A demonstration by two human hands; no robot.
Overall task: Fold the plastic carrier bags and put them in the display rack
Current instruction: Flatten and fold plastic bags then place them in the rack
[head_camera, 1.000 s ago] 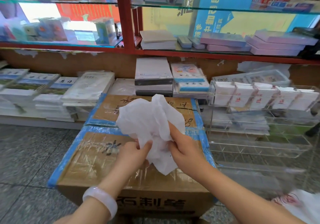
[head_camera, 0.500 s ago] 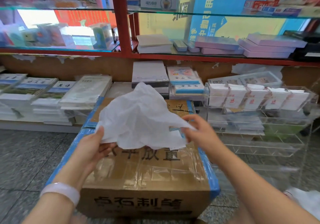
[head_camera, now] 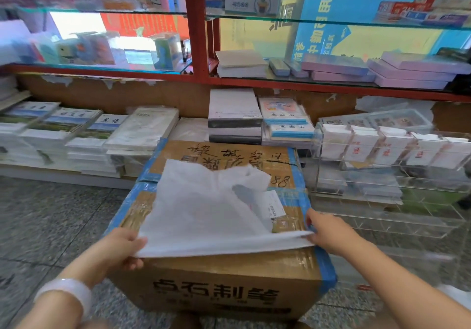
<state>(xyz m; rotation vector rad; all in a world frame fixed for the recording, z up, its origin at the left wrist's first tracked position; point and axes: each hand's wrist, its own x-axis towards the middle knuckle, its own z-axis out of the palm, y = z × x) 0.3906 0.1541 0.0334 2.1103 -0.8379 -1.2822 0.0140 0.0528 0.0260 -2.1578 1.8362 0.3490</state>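
We are in a stationery shop, standing over a taped cardboard carton (head_camera: 224, 285) on the speckled floor, with stacked exercise books (head_camera: 84, 135) and glass shelves behind it; the carton top serves as our worktop. Our left hand (head_camera: 119, 248) pinches the near left corner of a white plastic carrier bag (head_camera: 204, 211) between thumb and fingers, and our right hand (head_camera: 327, 234) pinches the near right corner the same way, so the near edge is drawn taut between them. The bag lies spread across the carton top, its handles toward the far side, one of them curled over. We judge this to be the flattening step, before any fold is made. Next we would need to lay the near edge down, smooth the curled handle, and fold the sides in evenly. The clear acrylic display rack (head_camera: 387, 175) stands just right of the carton, its upper row holding white folded bags (head_camera: 364, 142), with lower compartments seemingly free.
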